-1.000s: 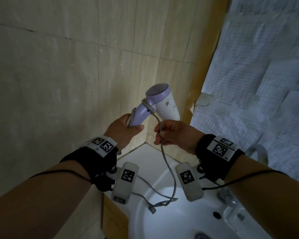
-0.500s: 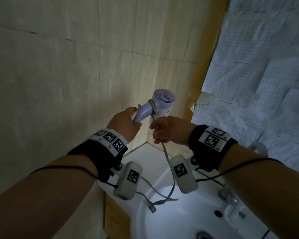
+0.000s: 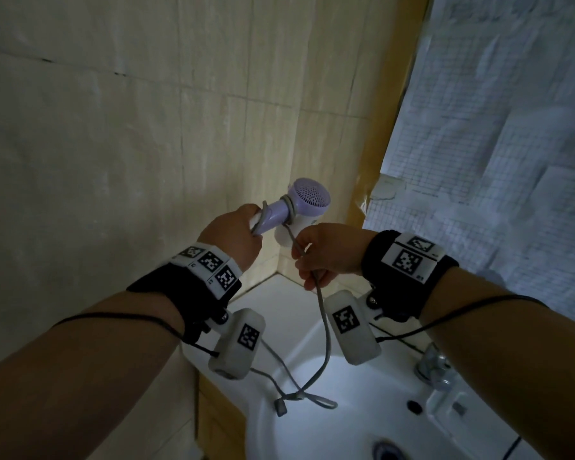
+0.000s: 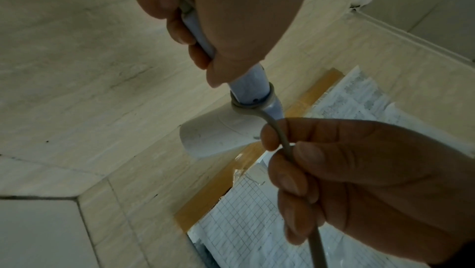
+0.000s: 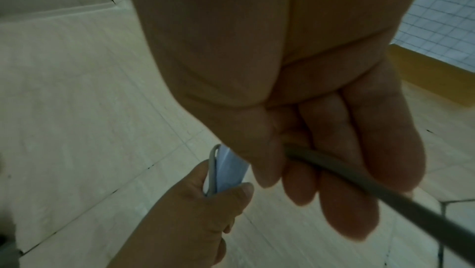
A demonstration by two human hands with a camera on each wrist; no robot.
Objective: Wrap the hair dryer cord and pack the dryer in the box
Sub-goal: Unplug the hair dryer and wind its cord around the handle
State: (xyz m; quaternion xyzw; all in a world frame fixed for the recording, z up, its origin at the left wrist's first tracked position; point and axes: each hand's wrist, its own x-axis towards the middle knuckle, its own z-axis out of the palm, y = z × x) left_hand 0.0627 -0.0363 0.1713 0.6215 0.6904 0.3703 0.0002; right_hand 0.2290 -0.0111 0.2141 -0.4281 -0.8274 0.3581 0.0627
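Note:
A lilac and white hair dryer (image 3: 304, 202) is held up in front of the tiled corner, rear grille toward me. My left hand (image 3: 233, 235) grips its handle (image 4: 248, 86) with a stretch of cord pressed against it. The grey cord (image 3: 324, 330) loops around the top of the handle (image 4: 253, 108) and runs down through my right hand (image 3: 326, 254), whose fingers (image 4: 285, 183) curl round the cord (image 5: 359, 181) just below the dryer. The slack hangs into the sink, where the plug (image 3: 281, 408) lies. No box is in view.
A white sink (image 3: 329, 433) sits below the hands, with a chrome tap (image 3: 434, 363) at its right. Beige tiled walls close the left and back. A paper-covered window with an orange frame (image 3: 395, 127) stands to the right.
The dryer has turned so its grille faces me and has dropped slightly. The cord loop sits tighter around the handle top, and both hands have moved a little up and closer together.

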